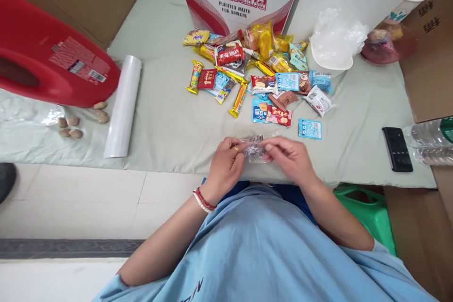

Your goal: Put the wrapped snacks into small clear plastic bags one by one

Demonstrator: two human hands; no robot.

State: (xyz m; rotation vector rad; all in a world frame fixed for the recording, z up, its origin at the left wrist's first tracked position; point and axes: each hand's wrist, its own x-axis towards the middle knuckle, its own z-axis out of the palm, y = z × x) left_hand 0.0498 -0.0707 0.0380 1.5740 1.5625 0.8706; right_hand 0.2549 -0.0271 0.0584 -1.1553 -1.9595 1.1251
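Note:
Between my hands, near the table's front edge, lies a crinkled clear plastic wrapper [255, 150]. My left hand [228, 160] pinches its left side, thumb and forefinger pressed together. From the other side, the fingertips of my right hand [288, 155] close on the wrapper's right edge. Whether anything sits inside the wrapper I cannot make out. Just beyond my hands is a pile of small wrapped snacks [264, 82] in yellow, red, blue and brown packets. The nearest one to my right hand is a light blue packet [310, 129], lying flat and apart from the pile.
A Wahaha water carton [240, 0] stands behind the snacks, beside a white tub [331, 59] with a plastic bag. Leftward are a white roll [123, 106], a red jug [53, 52] and several nuts [75, 133]. A black phone [397, 149] and clear bottles [430, 133] lie right.

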